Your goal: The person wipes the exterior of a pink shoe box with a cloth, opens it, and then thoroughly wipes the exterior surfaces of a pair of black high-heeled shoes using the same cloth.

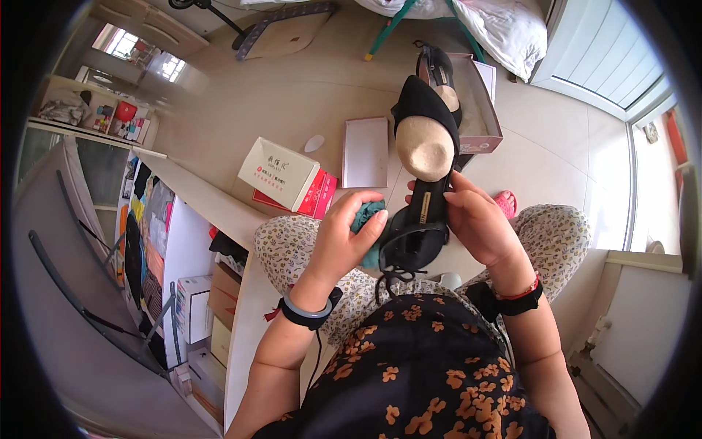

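Observation:
A black pointed-toe shoe with a beige stuffing in its toe, a dark insole and a thin tied strap is held before me, toe pointing away. My right hand grips its side near the middle. My left hand is closed around a crumpled dark green cloth beside the heel; part of the cloth hangs below the fingers. Beyond, a second black shoe, also with beige stuffing, rests at an open pinkish shoebox lined with pale paper. The held shoe hides part of both.
On the floor lie an empty box lid and a white oval piece. A cream box sits on a red box. An open storage bed stands left, a red slipper right, a green-legged stand ahead.

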Demonstrator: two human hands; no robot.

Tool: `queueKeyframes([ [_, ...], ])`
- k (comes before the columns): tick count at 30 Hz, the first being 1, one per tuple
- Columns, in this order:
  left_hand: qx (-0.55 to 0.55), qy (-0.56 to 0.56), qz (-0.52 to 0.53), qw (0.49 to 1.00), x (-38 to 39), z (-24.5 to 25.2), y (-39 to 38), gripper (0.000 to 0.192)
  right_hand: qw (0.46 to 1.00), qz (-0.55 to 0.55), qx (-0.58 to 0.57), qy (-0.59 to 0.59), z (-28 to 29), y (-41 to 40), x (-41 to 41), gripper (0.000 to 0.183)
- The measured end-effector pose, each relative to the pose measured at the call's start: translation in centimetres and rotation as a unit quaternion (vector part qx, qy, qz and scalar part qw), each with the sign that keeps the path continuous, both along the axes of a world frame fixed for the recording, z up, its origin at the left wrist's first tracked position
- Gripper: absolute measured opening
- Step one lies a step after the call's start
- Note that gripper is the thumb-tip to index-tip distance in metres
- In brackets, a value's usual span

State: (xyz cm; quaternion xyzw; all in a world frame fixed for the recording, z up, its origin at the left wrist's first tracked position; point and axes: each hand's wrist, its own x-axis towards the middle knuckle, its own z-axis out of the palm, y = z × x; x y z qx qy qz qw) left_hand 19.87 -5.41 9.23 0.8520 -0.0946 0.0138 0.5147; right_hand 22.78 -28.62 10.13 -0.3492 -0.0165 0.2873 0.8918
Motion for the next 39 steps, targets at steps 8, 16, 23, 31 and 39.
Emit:
queueKeyframes([
  [8,0.001,0.089,0.105,0.990,-0.3,-1.2,1.1,0.028,0.993,-0.028,-0.110,-0.035,-0.8,0.3,-0.2,0.053],
  [16,-0.202,0.064,-0.049,0.976,-0.8,-1.5,1.0,0.087,0.981,-0.178,-0.078,0.001,-0.7,0.8,1.0,0.049],
  [23,-0.222,0.082,-0.071,0.969,0.7,-2.8,-1.3,0.081,0.975,-0.207,-0.079,0.020,-0.1,2.1,0.7,0.036],
  [31,-0.449,0.182,0.041,0.874,0.6,0.0,-3.0,0.054,0.987,-0.149,-0.050,-0.017,-2.3,0.7,0.1,0.049],
  [39,-0.414,0.212,-0.017,0.885,1.0,0.5,-0.7,0.053,0.990,-0.119,0.056,0.048,-2.2,-3.1,1.1,0.063],
])
